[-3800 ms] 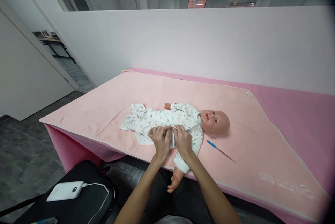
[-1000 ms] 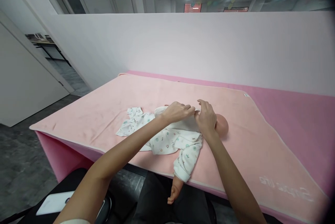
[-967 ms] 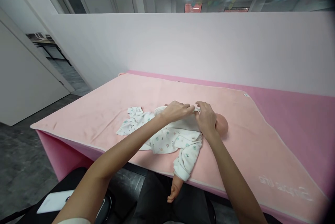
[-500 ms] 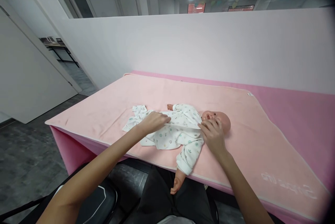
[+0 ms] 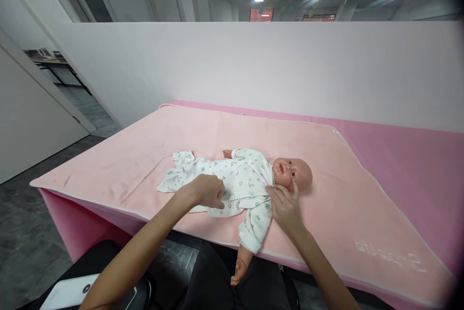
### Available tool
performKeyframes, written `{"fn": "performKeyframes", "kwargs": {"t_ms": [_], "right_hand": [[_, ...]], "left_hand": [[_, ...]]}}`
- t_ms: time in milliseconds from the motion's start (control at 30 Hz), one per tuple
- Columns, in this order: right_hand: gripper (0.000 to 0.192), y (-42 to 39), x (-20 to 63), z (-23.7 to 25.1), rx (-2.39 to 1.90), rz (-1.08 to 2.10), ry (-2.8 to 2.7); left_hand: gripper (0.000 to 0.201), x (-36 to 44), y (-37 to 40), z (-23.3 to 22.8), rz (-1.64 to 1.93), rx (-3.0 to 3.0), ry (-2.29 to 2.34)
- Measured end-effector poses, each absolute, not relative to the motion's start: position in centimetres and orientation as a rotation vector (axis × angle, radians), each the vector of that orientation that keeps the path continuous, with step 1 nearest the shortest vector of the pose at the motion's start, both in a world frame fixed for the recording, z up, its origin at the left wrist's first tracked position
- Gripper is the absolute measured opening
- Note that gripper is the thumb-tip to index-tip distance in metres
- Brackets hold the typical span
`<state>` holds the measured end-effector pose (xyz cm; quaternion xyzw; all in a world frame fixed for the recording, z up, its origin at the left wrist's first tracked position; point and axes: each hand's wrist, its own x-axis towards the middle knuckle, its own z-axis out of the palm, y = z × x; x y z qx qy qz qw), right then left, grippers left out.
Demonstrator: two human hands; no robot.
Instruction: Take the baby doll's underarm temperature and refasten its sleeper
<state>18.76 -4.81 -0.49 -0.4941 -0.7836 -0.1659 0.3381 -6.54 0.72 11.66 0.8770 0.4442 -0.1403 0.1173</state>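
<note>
A baby doll [image 5: 294, 173] lies on its back, head to the right, in a white printed baby outfit [image 5: 246, 175]. My right hand [image 5: 287, 207] is at the neckline beside the doll's chin, thumb and fingertip pinching the collar edge while another finger sticks up by the cheek. Over the lower front of the outfit hovers my left hand [image 5: 207, 191], fingers bent and thumb apart, with no cloth visibly gripped. The front flap lies across the chest. One doll arm [image 5: 242, 264] hangs over the table's near edge; the other rests on the far side.
A pink blanket [image 5: 326, 232] covers the table over a darker pink cloth [image 5: 409, 165]. Behind it rises a white partition [image 5: 253, 68] with glass above. A white phone [image 5: 68, 293] lies on a black seat at lower left.
My left hand has let go of the flap edge and moved slightly toward me. The stretched flap now lies flatter on the chest. My right hand stays at the collar; the view has shifted.
</note>
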Motion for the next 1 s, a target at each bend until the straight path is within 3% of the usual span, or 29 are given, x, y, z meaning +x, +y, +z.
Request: {"fn": "performKeyframes", "kwargs": {"t_ms": [133,233,300,500,1000], "right_hand": [[0.032,-3.1,20.5,1.5,-1.319,-0.332,-1.796],[0.03,-0.1,23.5,3.2,-1.386,-0.236,-1.551],[0.03,2.0,25.7,3.7,-1.458,-0.083,-1.447],[0.041,4.9,28.7,2.5,-1.334,0.768,-1.255],[0.042,4.2,29.0,1.6,-1.246,0.871,-1.144]], "left_hand": [[0.03,-5.6,4.6,13.7,0.102,2.312,0.863],[0.042,-3.0,8.6,11.3,0.723,2.228,1.167],[0.041,-1.1,10.8,8.2,0.952,2.218,1.528],[0.043,0.1,12.7,2.7,0.522,2.358,1.667],[0.062,-1.1,12.3,3.7,0.259,2.278,1.807]]}}
